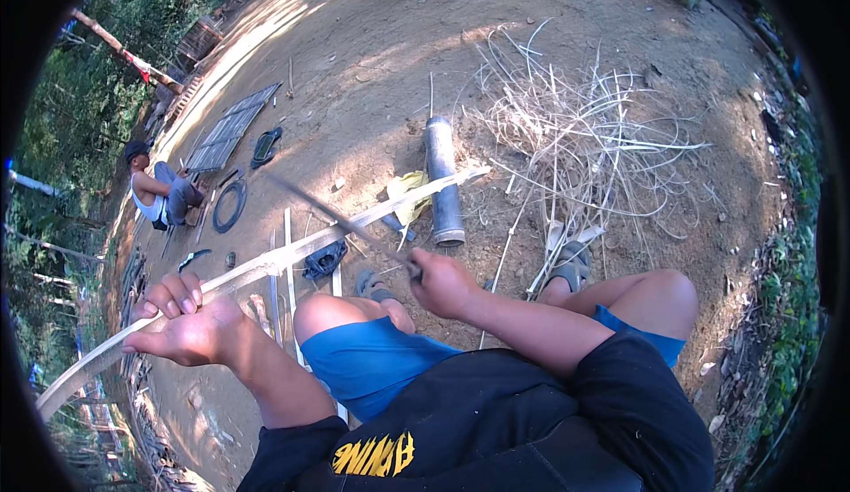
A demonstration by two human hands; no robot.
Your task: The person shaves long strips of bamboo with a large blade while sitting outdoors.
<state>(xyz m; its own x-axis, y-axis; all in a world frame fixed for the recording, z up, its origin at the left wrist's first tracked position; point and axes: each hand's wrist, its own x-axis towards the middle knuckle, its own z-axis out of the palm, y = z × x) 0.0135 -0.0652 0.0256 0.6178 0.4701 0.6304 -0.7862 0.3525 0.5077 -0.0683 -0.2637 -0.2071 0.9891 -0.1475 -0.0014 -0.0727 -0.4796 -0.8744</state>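
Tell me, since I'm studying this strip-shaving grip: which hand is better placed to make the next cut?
Right. The right hand grips the knife, whose blade crosses the bamboo strip ahead of the knee. The left hand is wrapped around the strip, steadying it.

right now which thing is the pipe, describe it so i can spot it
Start at the pile of pale dry strips on the dirt. Just left of it lies the pipe, end-on toward the person. It is the only fat grey cylinder, with the long bamboo slat crossing over it.
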